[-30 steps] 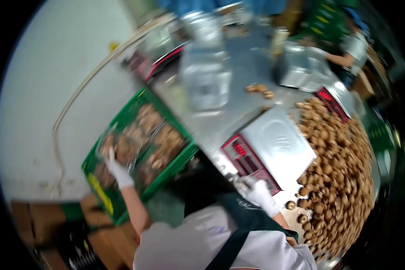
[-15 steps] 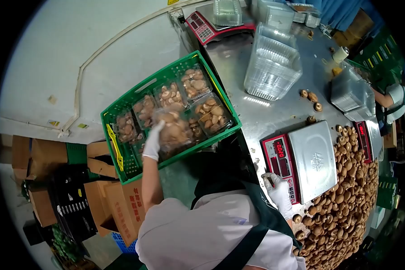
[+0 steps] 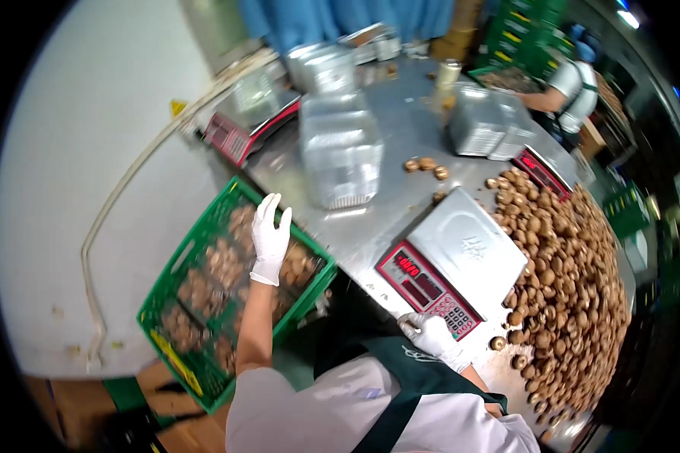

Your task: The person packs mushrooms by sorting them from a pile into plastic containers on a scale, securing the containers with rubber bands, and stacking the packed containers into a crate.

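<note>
My left hand, in a white glove, is raised over the green crate with fingers stretched out and nothing in it. Inside the crate lie several clear trays of mushrooms, partly covered by my left hand and forearm. My right hand, also gloved, is curled at the front edge of the red-and-silver scale, beside its keypad. Its thumb and fingers are closed; whatever small thing may be between them is too unclear to name.
A large heap of loose mushrooms spreads right of the scale. Stacked clear empty trays stand on the metal table. Another scale sits at the back left, and a third at the right. A co-worker is farther back.
My left hand has let go of a mushroom tray in the crate and opened, moving toward the crate's table-side end. My right hand stays by the scale. The whole view has turned rightward.
</note>
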The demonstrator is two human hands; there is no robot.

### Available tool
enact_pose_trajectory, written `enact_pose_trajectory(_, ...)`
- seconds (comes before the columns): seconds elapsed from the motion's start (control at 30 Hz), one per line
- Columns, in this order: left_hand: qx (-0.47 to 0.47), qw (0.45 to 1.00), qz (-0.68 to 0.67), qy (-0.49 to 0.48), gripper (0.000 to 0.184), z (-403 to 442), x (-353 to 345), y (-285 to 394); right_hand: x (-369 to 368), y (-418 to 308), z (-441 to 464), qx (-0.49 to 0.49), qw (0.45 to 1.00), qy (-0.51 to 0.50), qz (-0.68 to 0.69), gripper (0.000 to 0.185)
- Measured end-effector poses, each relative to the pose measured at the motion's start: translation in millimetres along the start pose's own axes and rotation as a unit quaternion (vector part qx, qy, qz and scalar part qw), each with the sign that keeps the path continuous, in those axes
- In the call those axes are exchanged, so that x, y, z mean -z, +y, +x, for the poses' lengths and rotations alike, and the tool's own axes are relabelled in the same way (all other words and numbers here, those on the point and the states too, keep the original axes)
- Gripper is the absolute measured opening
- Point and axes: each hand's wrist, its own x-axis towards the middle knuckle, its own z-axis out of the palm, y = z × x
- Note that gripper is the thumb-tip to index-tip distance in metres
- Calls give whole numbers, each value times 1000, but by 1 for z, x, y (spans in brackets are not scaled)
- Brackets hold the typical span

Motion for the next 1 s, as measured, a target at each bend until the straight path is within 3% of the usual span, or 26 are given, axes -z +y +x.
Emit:
enact_pose_trajectory(0.13,-197,980,-25,-29,36,83,-49,53,-6,12,-12,5,999,32,-18,23)
enact_pose_trajectory(0.27,-262,941,95,-190,38,132,-92,51,-3,17,-33,-93,994,44,-30,28)
enact_pose_trajectory(0.33,-176,923,113,-323,37,149,-101,47,0,21,-47,-127,989,71,6,28)
enact_pose_trajectory(0.47,-124,935,92,-320,17,162,-90,68,-2,28,-73,-184,973,117,68,25)
enact_pose_trajectory(0.57,-37,942,39,-332,36,181,-88,77,-12,39,-87,-233,961,119,85,26)
enact_pose_trajectory(0.6,-58,937,-3,-344,31,189,-89,70,-12,40,-91,-238,958,129,91,26)
enact_pose_trajectory(0.67,-10,933,-24,-358,25,209,-93,63,-11,40,-97,-250,955,139,79,29)
enact_pose_trajectory(0.73,-6,951,-88,-295,18,223,-91,67,-13,46,-100,-256,951,152,83,31)
enact_pose_trajectory(0.77,-65,973,12,-223,14,227,-88,74,-10,47,-101,-258,950,152,87,31)
enact_pose_trajectory(0.8,-69,971,15,-227,14,222,-91,87,-8,48,-104,-259,950,148,90,32)
enact_pose_trajectory(0.87,-181,982,26,-52,14,200,-97,122,-1,48,-108,-275,950,137,64,34)
enact_pose_trajectory(0.9,-153,985,25,-81,12,184,-97,150,4,48,-110,-272,948,146,73,34)
enact_pose_trajectory(1.0,-273,958,-71,-54,9,126,-120,217,0,55,-118,-270,944,184,56,25)
